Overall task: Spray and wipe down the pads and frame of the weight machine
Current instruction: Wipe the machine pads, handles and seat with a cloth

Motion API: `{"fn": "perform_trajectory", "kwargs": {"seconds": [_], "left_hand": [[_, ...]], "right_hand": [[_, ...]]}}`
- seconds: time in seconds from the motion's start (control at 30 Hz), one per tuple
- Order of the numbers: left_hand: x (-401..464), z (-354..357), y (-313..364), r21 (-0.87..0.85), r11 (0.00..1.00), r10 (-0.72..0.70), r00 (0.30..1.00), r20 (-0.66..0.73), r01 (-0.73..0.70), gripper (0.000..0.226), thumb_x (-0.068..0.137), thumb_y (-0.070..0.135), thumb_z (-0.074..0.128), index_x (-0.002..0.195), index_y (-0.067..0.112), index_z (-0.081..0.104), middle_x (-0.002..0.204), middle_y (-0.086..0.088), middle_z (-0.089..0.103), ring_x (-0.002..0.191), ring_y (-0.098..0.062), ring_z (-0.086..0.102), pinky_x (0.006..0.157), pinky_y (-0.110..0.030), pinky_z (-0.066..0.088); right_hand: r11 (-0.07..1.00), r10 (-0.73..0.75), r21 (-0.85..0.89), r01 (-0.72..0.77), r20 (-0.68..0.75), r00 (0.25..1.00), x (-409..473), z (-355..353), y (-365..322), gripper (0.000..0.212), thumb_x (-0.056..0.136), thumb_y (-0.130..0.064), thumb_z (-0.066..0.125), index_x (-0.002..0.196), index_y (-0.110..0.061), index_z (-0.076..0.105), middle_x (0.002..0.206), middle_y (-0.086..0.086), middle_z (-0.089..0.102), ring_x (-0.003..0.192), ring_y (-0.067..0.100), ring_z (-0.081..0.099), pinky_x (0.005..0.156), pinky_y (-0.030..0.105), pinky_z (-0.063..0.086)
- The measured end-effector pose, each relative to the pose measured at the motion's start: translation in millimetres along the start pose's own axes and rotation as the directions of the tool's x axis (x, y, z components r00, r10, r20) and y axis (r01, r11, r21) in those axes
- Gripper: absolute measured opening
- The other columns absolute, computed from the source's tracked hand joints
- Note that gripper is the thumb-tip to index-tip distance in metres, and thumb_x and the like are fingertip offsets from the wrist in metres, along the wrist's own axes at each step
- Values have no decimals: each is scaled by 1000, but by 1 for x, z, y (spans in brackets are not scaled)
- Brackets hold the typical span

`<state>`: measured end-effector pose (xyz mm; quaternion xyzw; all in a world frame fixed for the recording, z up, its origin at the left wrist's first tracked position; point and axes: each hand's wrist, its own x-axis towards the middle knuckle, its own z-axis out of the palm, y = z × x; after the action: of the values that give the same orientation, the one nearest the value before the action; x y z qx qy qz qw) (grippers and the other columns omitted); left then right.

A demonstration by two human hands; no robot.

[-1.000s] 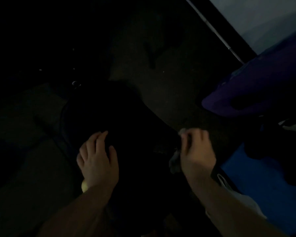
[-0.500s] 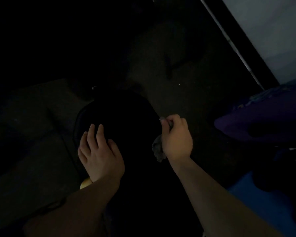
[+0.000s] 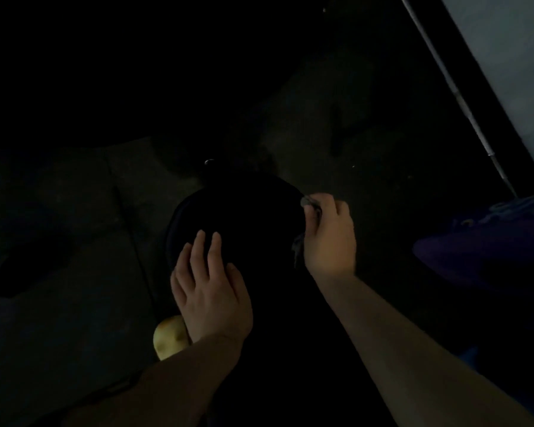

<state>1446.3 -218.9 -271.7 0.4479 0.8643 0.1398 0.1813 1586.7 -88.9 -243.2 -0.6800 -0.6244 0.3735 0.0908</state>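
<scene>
Head camera shows very little light, so I judge most of this by outline. My left hand [image 3: 210,291] lies flat, fingers [image 3: 198,254] spread and holding nothing, palm pressed on the dark rounded pad [image 3: 247,217] of the machine. My right hand [image 3: 327,238] is curled closed around a small grey cloth [image 3: 309,202]; one end of it pokes out past my fingertips against the pad's far right edge, and a tail hangs below my knuckles along the pad's side. The pad sits directly under my left fingers and just inside my right ones. Beneath my left wrist a pale yellow rounded thing [image 3: 170,337] peeks out; I cannot tell what it is. No spray bottle shows anywhere. The main risk, I think, is the dimness: I could miss patches on the black surface or lose track of what is already wiped. The cloth is bunched small, so only a narrow strip would touch the pad, and the loose tail could snag on the frame, which I cannot make out. Leaning hard on my flat left hand might also slip if the pad is wet.
</scene>
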Motion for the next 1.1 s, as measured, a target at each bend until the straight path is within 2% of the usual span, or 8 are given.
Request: {"fn": "perform_trajectory", "kwargs": {"seconds": [0.17, 0.33, 0.5, 0.7, 0.77, 0.93, 1.0, 1.1], "left_hand": [[0, -1, 0, -19, 1000, 5, 1000, 15, -5, 53, 94, 38, 25, 145, 27, 26, 155, 2, 24, 142, -21, 13, 114, -47, 15], [1, 0, 0, -18, 1000, -15, 1000, 13, 15, 52, 93, 37, 26, 145, 27, 28, 155, 2, 25, 142, -20, 13, 114, -47, 15], [1, 1, -2, 8, 1000, 7, 1000, 4, -7, 51, 93, 35, 29, 143, 27, 29, 154, 1, 28, 141, -22, 16, 111, -40, 9], [0, 1, -1, 1, 1000, 18, 1000, -5, -18, 51, 93, 36, 28, 143, 24, 31, 154, -1, 30, 141, -23, 18, 111, -40, 10], [0, 2, -2, -15, 1000, 13, 1000, -12, -13, 51, 94, 35, 29, 143, 24, 32, 154, -1, 29, 141, -23, 17, 112, -39, 9], [0, -1, -3, -117, 993, -6, 1000, -22, 4, 52, 94, 33, 29, 144, 20, 31, 154, 2, 29, 143, -17, 17, 117, -38, 15], [-4, -6, -10, -274, 962, -17, 999, -38, 5, 53, 93, 31, 29, 144, 18, 32, 154, 2, 31, 142, -14, 20, 117, -40, 21], [-32, -9, -35, -403, 913, -89, 995, -46, 63, 53, 93, 30, 28, 145, 20, 31, 154, 4, 29, 142, -14, 23, 115, -39, 24]], "right_hand": [[979, -140, -173, 109, -179, 974, -46, -3, 28, 29, 95, -37, 40, 119, -27, 52, 102, -8, 49, 78, 6, 54, 63, 18, 41], [998, -30, -63, 27, -51, 998, 31, 11, -12, 23, 102, -34, 40, 123, -30, 48, 111, -6, 50, 79, -1, 48, 60, 16, 31], [955, -256, -182, 233, -114, 960, 26, 29, -25, 27, 100, -31, 46, 127, -30, 53, 122, -6, 51, 106, 6, 47, 88, 28, 45], [717, -615, -334, 611, 109, 781, -32, 20, 14, 31, 95, -29, 44, 116, -20, 65, 109, 5, 58, 97, 22, 54, 80, 35, 48], [722, -570, -388, 572, 134, 810, -7, 22, -7, 29, 98, -29, 43, 120, -22, 59, 115, 6, 53, 100, 21, 50, 81, 35, 46], [880, -355, -405, 247, -215, 910, -8, 80, -54, 27, 93, -22, 54, 119, -26, 60, 118, 4, 55, 98, 25, 48, 81, 43, 46], [823, -479, -393, 409, -95, 873, -46, 93, -48, 27, 93, -24, 50, 117, -28, 61, 116, 1, 57, 94, 24, 50, 75, 38, 47], [631, -688, -319, 708, 193, 700, -60, 74, -37, 27, 94, -29, 45, 113, -26, 64, 108, 1, 58, 88, 23, 52, 69, 35, 46]]}}
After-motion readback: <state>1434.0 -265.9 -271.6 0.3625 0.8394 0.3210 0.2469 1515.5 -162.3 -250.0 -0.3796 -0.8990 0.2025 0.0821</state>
